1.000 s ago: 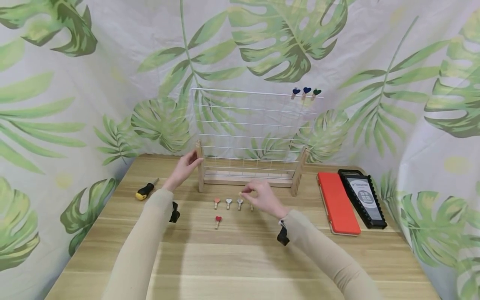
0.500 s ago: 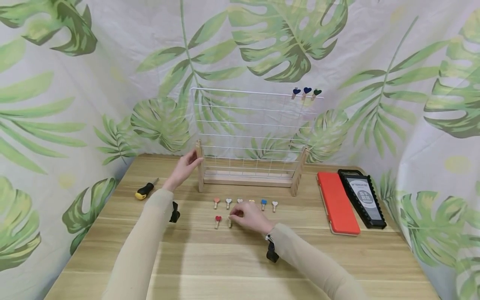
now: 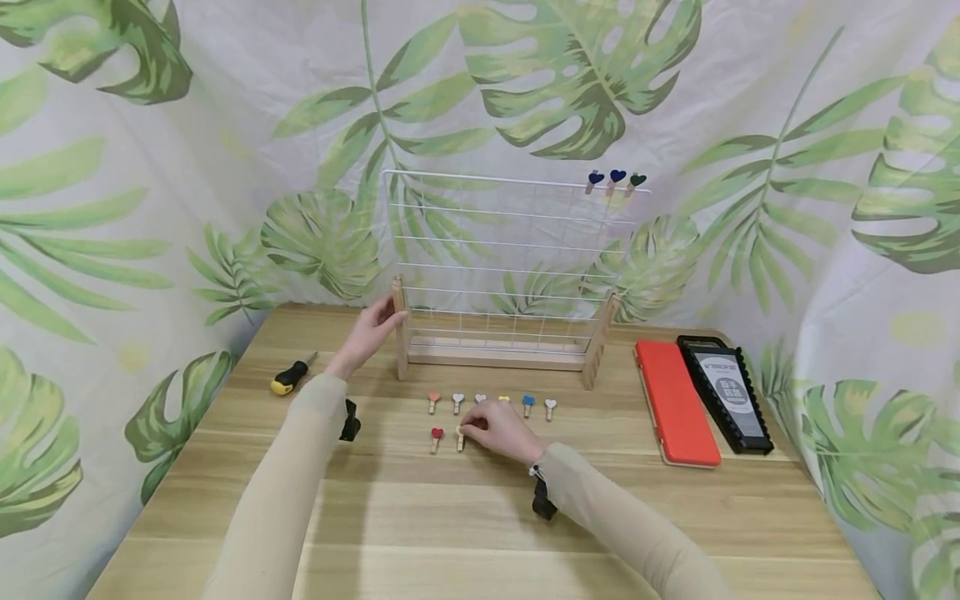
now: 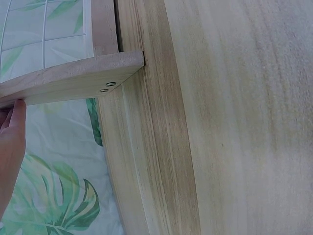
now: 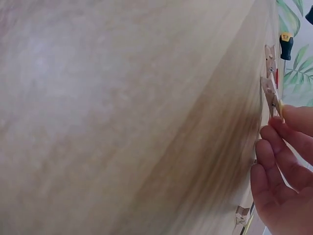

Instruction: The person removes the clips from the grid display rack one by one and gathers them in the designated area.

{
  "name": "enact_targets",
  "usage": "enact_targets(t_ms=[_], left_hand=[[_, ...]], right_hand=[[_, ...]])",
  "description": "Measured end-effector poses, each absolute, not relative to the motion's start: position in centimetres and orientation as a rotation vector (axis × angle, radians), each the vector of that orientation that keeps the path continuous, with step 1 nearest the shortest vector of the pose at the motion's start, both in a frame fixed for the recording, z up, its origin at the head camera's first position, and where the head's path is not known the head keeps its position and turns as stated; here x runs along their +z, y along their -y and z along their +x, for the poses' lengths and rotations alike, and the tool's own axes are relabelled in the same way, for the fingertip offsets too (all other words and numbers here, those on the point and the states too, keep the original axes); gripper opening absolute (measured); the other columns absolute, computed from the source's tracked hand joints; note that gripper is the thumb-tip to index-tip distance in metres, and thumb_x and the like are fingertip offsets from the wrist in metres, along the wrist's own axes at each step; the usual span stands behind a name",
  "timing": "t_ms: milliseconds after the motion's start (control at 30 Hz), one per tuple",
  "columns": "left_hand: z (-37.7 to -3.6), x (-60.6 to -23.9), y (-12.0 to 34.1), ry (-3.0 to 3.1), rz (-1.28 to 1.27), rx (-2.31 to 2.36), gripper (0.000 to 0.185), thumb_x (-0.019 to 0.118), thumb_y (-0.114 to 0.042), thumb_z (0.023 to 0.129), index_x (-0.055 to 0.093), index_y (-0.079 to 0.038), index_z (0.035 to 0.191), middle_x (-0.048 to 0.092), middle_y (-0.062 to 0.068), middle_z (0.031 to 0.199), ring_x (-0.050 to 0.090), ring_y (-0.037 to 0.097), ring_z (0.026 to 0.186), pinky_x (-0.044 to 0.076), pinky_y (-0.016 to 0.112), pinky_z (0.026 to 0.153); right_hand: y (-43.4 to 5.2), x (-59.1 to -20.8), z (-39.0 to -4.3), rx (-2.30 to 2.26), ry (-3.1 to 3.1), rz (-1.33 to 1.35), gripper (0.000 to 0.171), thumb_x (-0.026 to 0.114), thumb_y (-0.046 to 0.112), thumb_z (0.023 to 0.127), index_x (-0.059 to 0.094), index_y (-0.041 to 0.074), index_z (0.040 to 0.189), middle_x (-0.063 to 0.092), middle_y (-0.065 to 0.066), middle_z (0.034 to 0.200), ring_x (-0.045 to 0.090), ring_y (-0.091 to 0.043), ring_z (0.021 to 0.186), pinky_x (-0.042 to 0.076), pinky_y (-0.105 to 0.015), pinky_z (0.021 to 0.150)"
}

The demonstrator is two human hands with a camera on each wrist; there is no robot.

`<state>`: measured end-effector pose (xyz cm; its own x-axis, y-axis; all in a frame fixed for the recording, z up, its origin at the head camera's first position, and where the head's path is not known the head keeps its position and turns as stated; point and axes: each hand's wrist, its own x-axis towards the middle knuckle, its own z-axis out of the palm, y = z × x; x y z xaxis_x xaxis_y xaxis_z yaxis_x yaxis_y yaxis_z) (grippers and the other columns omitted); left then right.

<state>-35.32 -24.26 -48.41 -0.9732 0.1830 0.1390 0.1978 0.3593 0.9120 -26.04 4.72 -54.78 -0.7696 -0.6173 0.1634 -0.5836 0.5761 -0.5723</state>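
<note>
My left hand holds the left wooden upright of a white wire grid rack, thumb in front and fingers behind. In the left wrist view, fingers lie against that upright. With thumb and index finger, my right hand pinches a small wooden clothespin by its pale yellow end, at the tabletop. The right wrist view shows this clothespin from its split end. Left of it lies a clothespin with a red heart.
Behind my right hand lies a row of several heart clothespins, including an orange one and a blue one. Three dark-hearted clothespins are clipped on the rack's top wire. A screwdriver lies left; a red case and black holder lie right.
My right hand has come from above the back row down and left, bringing the clothespin beside the red-hearted one. In the last half second it barely moves. My left hand stays on the upright.
</note>
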Motion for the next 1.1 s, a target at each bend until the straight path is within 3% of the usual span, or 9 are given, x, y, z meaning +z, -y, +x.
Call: enact_targets(t_ms=[233,467,667,900,1100], left_hand=[[-34.0,-46.1,23.5,2.582,-0.354,-1.799,0.063,0.049,-0.014,0.105,0.017,0.010,0.154,0.026,0.034,0.157,0.026,0.045,0.148,0.027,0.056,0.121],[-35.1,-48.0,24.1,2.619,-0.327,-1.748,0.069,0.048,-0.029,0.106,0.015,0.003,0.157,0.024,0.029,0.160,0.026,0.041,0.150,0.027,0.053,0.122],[-35.3,-48.3,24.1,2.603,-0.334,-1.744,0.070,0.048,-0.031,0.106,0.015,0.002,0.157,0.025,0.029,0.160,0.027,0.041,0.149,0.028,0.053,0.122],[-33.8,-46.0,23.6,2.596,-0.333,-1.785,0.064,0.048,-0.018,0.105,0.017,0.008,0.155,0.026,0.032,0.158,0.027,0.043,0.149,0.028,0.054,0.122],[-32.9,-45.0,23.3,2.646,-0.316,-1.746,0.065,0.047,-0.019,0.106,0.016,0.008,0.155,0.025,0.032,0.158,0.026,0.042,0.149,0.028,0.052,0.122]], right_hand=[[-4.9,-54.9,-26.2,-0.951,-2.734,-1.032,0.011,0.069,0.019,0.094,0.078,0.013,0.096,0.075,0.001,0.089,0.061,-0.001,0.077,0.050,-0.014,0.070],[-6.0,-52.4,-26.7,-1.057,-2.746,-1.118,0.012,0.070,0.010,0.092,0.077,0.002,0.098,0.075,-0.007,0.091,0.069,-0.012,0.081,0.057,-0.016,0.073],[-8.3,-45.4,-27.9,-1.196,-2.859,-1.170,0.013,0.070,0.011,0.092,0.075,0.004,0.102,0.074,-0.008,0.096,0.070,-0.017,0.087,0.059,-0.023,0.081],[-12.2,-35.3,-29.6,-1.244,-3.128,-1.453,0.011,0.075,0.005,0.087,0.075,0.001,0.097,0.075,-0.013,0.093,0.071,-0.024,0.085,0.060,-0.035,0.079],[-15.6,-28.0,-30.9,-1.275,-3.382,-1.433,0.015,0.075,0.006,0.087,0.074,-0.003,0.099,0.075,-0.018,0.096,0.068,-0.029,0.087,0.053,-0.028,0.083]])
